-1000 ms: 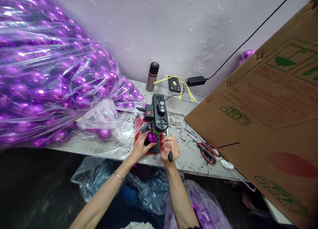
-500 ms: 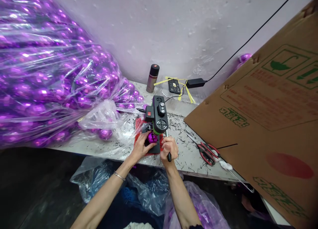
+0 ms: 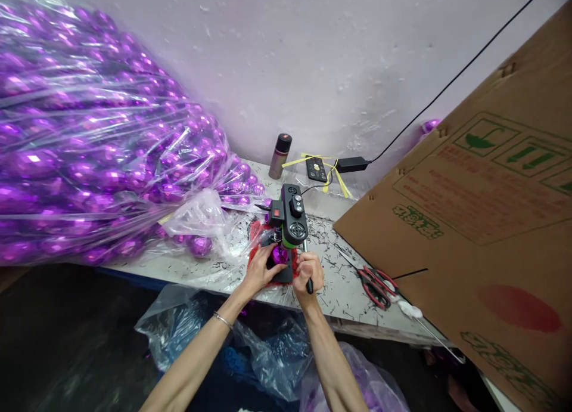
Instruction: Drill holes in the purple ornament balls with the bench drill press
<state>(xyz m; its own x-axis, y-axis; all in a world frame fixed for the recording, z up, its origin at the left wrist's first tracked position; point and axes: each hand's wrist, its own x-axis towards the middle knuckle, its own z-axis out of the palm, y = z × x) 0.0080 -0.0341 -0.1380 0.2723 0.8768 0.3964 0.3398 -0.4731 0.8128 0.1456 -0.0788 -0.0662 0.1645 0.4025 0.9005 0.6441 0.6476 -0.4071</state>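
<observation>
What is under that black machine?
A shiny purple ball, held in the left hand, over a black base edged by red material. The black machine covers the ball's top, which can't be seen.

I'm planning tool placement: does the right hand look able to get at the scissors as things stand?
Probably yes, once the right hand releases the lever: only scrap-strewn tabletop seems to lie between it and the scissors.
</observation>
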